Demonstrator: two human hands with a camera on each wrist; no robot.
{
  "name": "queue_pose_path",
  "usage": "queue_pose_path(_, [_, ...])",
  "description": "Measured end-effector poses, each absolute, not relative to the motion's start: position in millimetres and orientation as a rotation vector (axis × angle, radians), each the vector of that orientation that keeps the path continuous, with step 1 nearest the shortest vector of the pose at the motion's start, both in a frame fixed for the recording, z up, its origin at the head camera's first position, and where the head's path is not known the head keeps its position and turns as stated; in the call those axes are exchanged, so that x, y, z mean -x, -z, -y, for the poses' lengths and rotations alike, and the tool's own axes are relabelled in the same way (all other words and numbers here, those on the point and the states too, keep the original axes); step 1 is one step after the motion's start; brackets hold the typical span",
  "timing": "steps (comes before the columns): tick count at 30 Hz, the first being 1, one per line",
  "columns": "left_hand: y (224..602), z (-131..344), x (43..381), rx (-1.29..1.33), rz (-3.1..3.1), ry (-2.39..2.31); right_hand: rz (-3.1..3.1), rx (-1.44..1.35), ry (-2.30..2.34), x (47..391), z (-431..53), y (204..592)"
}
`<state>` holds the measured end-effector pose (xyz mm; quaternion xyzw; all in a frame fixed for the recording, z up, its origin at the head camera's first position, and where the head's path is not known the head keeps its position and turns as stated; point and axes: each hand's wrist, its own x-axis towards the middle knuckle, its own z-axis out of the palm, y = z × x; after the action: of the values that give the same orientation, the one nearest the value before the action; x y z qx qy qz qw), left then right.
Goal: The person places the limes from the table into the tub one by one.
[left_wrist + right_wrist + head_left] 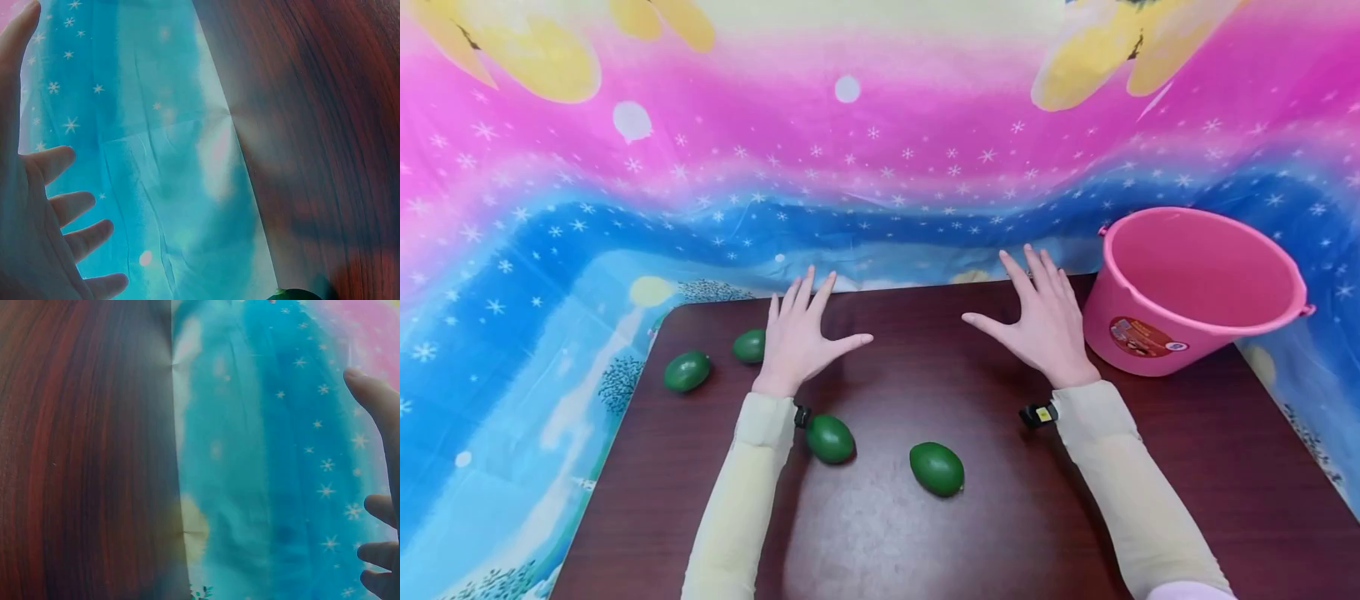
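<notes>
With fingers spread and nothing in it, my left hand (797, 337) is held over the far left part of the table. Beside it, partly hidden behind the hand, lies a dark green avocado-like fruit (748, 347). Another green fruit (687, 371) lies further left. A third fruit (831, 439) sits close to the left wrist, and one more (937, 468) lies near the middle front. My right hand (1045, 329), fingers also spread and holding nothing, is just left of a pink bucket (1165, 342). In both wrist views the fingers are extended.
The dark wood-grain table (880, 550) ends at a back edge against a colourful hanging cloth (880, 167) with snowflakes. The cloth also runs along the left and right sides. The bucket stands at the back right corner with its mouth upward.
</notes>
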<state>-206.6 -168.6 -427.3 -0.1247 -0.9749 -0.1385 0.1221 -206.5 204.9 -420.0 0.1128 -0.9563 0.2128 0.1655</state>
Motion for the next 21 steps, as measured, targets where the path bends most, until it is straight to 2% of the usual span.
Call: queue_pose_path(21, [430.3, 171.9, 193.3, 0.378, 2.807, 0.534, 2.442, -0.355, -0.730, 179.6, -212.9, 390.3])
